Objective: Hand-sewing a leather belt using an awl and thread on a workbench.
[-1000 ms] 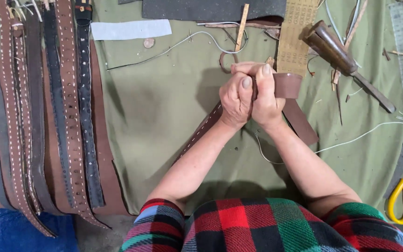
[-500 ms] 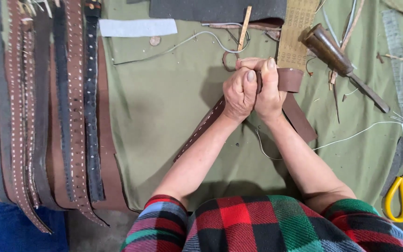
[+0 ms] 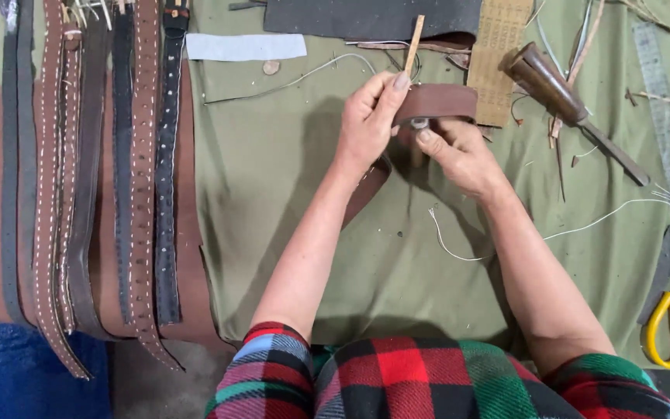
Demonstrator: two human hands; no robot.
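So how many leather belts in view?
8: seven lie side by side at left: dark strip, stitched brown strip, plain brown strip, grey strip, stitched black strip, wide stitched brown strip, studded black strip. Left hand and right hand hold a brown belt. Overlaps may hide more.

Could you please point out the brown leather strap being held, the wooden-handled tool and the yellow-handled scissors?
brown leather strap [image 3: 437, 101]: head view, on the folded loop's top.
wooden-handled tool [image 3: 546, 80]: head view, mid-handle.
yellow-handled scissors [image 3: 660, 330]: head view, yellow handle loop.
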